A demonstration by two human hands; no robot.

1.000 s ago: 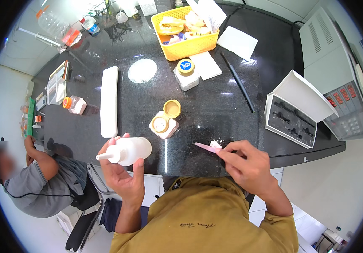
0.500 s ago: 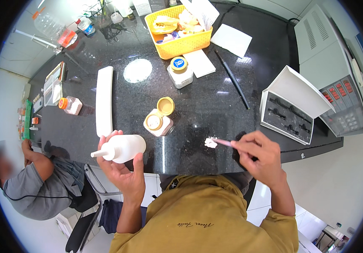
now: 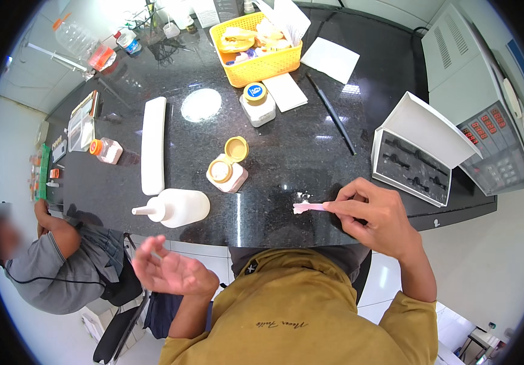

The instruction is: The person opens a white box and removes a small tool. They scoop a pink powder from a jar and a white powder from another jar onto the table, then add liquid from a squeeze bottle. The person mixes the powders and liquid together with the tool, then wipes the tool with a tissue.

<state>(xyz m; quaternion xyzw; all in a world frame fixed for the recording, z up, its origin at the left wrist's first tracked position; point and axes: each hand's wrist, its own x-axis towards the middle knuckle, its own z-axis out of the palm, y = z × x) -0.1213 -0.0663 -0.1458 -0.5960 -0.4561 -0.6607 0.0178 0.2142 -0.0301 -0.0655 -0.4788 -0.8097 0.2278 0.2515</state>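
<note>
A small pink spatula (image 3: 310, 207) is pinched between the thumb and fingers of my right hand (image 3: 374, 216). Its tip sits in a little heap of white powder (image 3: 301, 208) on the black countertop, with crumbs around it. My left hand (image 3: 174, 267) hangs beyond the counter's near edge, empty, fingers apart. Close above it a white squeeze bottle (image 3: 180, 208) rests on the counter, nozzle to the left. Between the hands and farther back, a jar of pinkish powder (image 3: 228, 176) has its yellow lid (image 3: 236, 149) flipped open.
Behind are a lidded jar (image 3: 258, 112), a yellow basket (image 3: 268, 70), and a black pen-like rod (image 3: 332, 115). A long white bar (image 3: 153, 146) lies left; an open white box (image 3: 411, 164) and a device with red digits (image 3: 487, 121) stand right. Another person (image 3: 61, 261) sits left.
My left hand has let go of the squeeze bottle, leaving it on the counter, and drawn back toward me. The spatula now lies flatter in the powder; my right hand shifted slightly.
</note>
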